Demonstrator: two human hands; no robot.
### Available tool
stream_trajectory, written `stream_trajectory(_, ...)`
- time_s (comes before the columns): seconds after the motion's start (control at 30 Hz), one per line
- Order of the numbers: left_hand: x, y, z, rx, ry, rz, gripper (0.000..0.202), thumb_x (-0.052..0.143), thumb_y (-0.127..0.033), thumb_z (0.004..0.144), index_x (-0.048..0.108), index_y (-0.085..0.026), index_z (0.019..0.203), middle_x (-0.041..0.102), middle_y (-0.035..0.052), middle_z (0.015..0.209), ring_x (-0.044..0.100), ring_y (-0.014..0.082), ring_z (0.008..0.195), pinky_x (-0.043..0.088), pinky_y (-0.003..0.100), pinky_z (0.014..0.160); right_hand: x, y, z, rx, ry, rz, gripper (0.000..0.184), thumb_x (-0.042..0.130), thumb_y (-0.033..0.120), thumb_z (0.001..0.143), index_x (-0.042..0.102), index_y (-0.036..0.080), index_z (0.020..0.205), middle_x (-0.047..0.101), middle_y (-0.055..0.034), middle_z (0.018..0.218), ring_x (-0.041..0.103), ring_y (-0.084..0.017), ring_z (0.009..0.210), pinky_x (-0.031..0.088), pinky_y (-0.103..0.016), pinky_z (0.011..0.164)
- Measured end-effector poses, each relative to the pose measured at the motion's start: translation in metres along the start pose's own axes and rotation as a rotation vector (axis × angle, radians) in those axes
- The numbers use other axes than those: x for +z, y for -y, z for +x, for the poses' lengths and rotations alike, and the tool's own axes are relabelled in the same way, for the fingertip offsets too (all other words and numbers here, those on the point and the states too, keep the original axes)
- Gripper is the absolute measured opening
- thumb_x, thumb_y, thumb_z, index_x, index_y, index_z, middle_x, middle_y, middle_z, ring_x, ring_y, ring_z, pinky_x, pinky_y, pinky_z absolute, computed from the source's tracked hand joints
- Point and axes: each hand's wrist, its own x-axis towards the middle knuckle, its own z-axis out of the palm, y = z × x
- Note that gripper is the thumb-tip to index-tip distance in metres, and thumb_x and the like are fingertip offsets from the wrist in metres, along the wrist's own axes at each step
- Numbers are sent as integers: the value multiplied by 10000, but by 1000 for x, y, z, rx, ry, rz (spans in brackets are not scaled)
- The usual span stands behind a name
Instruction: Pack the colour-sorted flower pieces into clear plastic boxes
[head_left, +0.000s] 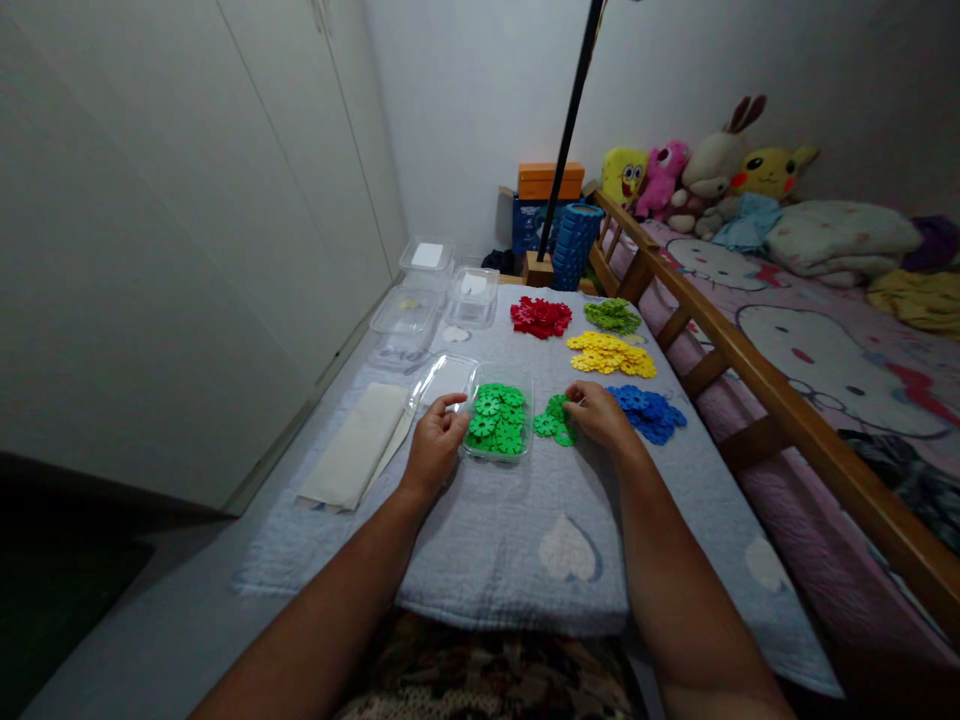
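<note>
A clear plastic container (525, 385) sits on the pale blue cloth (510, 530) and holds several green snowflake-shaped pieces (496, 417). My left hand (435, 440) grips the container's left rim, fingers curled on it. Just right of the container lies a small pile of the same green pieces (549, 418). My right hand (600, 415) rests on that pile with its fingers closed over some of the pieces. The container's clear lid (442, 380) lies open to the left.
Piles of blue (652, 412), yellow (611, 355), light green (613, 315) and red (540, 316) pieces lie further back. Three empty clear containers (409, 315) stand at the back left. A folded white cloth (356, 445) lies left. A wooden bed rail (750, 360) runs along the right.
</note>
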Motion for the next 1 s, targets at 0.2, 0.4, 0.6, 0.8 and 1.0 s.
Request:
stream_trajectory(0.2, 0, 1, 1, -12, -16, -10, 485, 761, -472, 767, 672, -178, 1143, 461, -85, 577, 435, 104, 523, 321, 221, 534, -6, 1, -1, 45, -53, 322, 147, 615, 320, 767, 693, 196, 749, 682, -24, 725, 606, -185, 703, 451, -291, 659)
stream_trajectory(0.4, -1, 6, 2, 21, 16, 4, 473, 723, -479, 817, 657, -175, 1174, 477, -83, 589, 441, 106, 529, 336, 221, 551, -6, 36, -4, -20, -189, 511, 221, 623, 402, 824, 689, 191, 823, 655, -16, 743, 575, -169, 691, 447, -283, 657)
stream_trajectory(0.6, -1, 4, 2, -2, 2, -23, 508, 764, -490, 775, 664, -173, 1159, 487, -80, 586, 462, 109, 535, 346, 222, 550, 6, 74, 1, -202, -157, 173, 132, 615, 191, 874, 745, 199, 852, 669, -60, 891, 596, -208, 892, 449, -344, 878)
stream_trajectory(0.8, -1, 3, 1, 3, 13, -18, 512, 746, -504, 790, 654, -171, 1167, 496, -80, 597, 466, 110, 538, 354, 223, 559, 19, 93, 4, -155, -159, -190, 134, 664, 196, 911, 792, 227, 934, 663, -100, 1089, 510, -269, 1069, 360, -419, 962)
stream_trajectory(1.0, -1, 2, 1, 4, 30, -18, 504, 725, -503, 813, 639, -172, 1183, 484, -86, 590, 439, 104, 522, 333, 221, 549, 26, 90, 4, -176, -97, -255, 129, 689, 236, 910, 813, 257, 879, 644, -89, 1272, 451, -303, 1212, 287, -501, 1082)
